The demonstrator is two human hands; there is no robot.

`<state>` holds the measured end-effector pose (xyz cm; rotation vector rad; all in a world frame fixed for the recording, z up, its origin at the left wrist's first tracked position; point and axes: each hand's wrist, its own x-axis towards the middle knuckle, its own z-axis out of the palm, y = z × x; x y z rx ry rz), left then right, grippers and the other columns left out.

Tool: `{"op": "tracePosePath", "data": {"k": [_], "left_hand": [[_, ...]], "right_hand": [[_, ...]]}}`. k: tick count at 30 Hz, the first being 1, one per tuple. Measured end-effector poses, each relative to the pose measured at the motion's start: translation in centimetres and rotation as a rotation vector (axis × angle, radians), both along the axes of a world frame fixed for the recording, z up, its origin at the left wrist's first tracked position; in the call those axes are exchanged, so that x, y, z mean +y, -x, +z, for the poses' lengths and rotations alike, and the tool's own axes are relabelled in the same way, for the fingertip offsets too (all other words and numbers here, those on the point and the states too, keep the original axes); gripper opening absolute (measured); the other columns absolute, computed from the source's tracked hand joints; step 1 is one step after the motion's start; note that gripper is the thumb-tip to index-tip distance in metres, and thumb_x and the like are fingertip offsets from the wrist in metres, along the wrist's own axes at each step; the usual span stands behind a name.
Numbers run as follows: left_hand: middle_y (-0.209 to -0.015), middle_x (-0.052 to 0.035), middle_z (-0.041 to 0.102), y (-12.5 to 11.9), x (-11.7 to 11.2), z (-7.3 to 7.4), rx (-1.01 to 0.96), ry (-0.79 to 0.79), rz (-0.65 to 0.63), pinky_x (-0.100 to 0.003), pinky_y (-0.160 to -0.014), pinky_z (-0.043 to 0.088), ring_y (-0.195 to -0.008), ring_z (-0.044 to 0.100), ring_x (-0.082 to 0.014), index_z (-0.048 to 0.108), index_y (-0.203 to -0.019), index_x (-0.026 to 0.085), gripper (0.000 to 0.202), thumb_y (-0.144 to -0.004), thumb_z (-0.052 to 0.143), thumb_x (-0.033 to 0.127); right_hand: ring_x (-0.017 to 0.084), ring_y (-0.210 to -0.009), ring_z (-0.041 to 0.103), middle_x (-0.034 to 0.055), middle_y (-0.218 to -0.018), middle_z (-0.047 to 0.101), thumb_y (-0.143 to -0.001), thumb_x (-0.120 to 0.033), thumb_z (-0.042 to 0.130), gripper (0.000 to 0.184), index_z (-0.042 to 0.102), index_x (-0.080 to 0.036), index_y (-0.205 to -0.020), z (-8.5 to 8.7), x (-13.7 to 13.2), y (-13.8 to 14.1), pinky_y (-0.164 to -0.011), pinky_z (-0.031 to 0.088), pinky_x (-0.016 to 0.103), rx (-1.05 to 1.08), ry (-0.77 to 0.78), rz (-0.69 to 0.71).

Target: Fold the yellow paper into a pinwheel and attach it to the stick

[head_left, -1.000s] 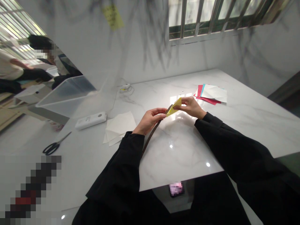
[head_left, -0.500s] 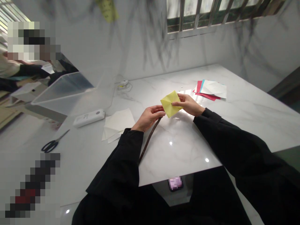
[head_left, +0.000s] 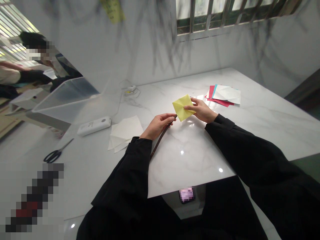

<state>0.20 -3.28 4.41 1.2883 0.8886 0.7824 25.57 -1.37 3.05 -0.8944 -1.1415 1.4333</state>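
Observation:
My right hand (head_left: 203, 111) pinches a creased yellow square of paper (head_left: 180, 109), thumb on its front and fingers behind. Just left of it, my left hand (head_left: 160, 125) is closed on a thin, slightly curved dark-brown stick (head_left: 161, 138). The stick's upper tip pokes out past the fingertips, close to the paper's lower left edge; whether they touch I cannot tell. Its lower part runs down beside my left sleeve, which hides the end. Both hands are held over the white marbled table (head_left: 195, 143).
White paper sheets (head_left: 126, 131) and a white oblong device (head_left: 94, 126) lie left of my hands. Farther left are scissors (head_left: 56, 153) and a clear plastic bin (head_left: 67, 95). Red, blue and white papers (head_left: 226, 95) lie at right. A person (head_left: 37, 63) sits at far left.
My left fingers have come off the paper's edge and now pinch the stick near its tip, which shows above them. The yellow paper has shifted slightly up and tilted.

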Motion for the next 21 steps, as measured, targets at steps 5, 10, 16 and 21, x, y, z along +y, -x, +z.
{"op": "tracePosePath", "data": {"k": [5,10,16,21], "left_hand": [[-0.100,-0.0087,0.078,0.12,0.37,-0.33,0.064,-0.014,-0.003,-0.031,-0.074,0.042,-0.076,0.054,-0.0140,0.085,-0.106,0.016,0.044,-0.076,0.090,0.048],[-0.094,-0.0079,0.077,0.12,0.31,-0.13,0.083,-0.010,-0.005,-0.031,-0.073,0.041,-0.076,0.055,-0.0146,0.085,-0.100,0.015,0.041,-0.075,0.090,0.047],[-0.094,-0.0076,0.077,0.01,0.03,0.20,0.030,0.022,-0.007,-0.030,-0.077,0.044,-0.081,0.059,-0.0152,0.085,-0.101,0.015,0.042,-0.071,0.094,0.044],[-0.095,-0.0079,0.077,-0.07,0.04,0.07,0.018,0.054,0.006,-0.030,-0.078,0.045,-0.082,0.061,-0.0151,0.084,-0.102,0.015,0.044,-0.070,0.096,0.043]], "right_hand": [[0.023,-0.094,0.076,0.0056,-0.104,0.080,-0.067,-0.029,0.096,0.055,0.071,-0.020,-0.115,0.05,-0.11,0.18,-0.087,0.061,0.036,0.019,0.023,0.000],[0.023,-0.094,0.076,0.0056,-0.103,0.080,-0.067,-0.025,0.095,0.051,0.071,-0.020,-0.112,0.37,-0.31,0.20,-0.087,0.061,0.035,0.020,0.044,0.002],[0.021,-0.093,0.075,0.0055,-0.103,0.079,-0.067,-0.023,0.094,0.052,0.070,-0.019,-0.113,0.67,-0.50,0.33,-0.088,0.060,0.035,0.039,0.054,0.001],[0.021,-0.094,0.073,0.0062,-0.105,0.078,-0.067,-0.029,0.094,0.053,0.069,-0.019,-0.113,0.46,-0.55,0.49,-0.087,0.058,0.035,0.011,0.060,-0.004]]}}
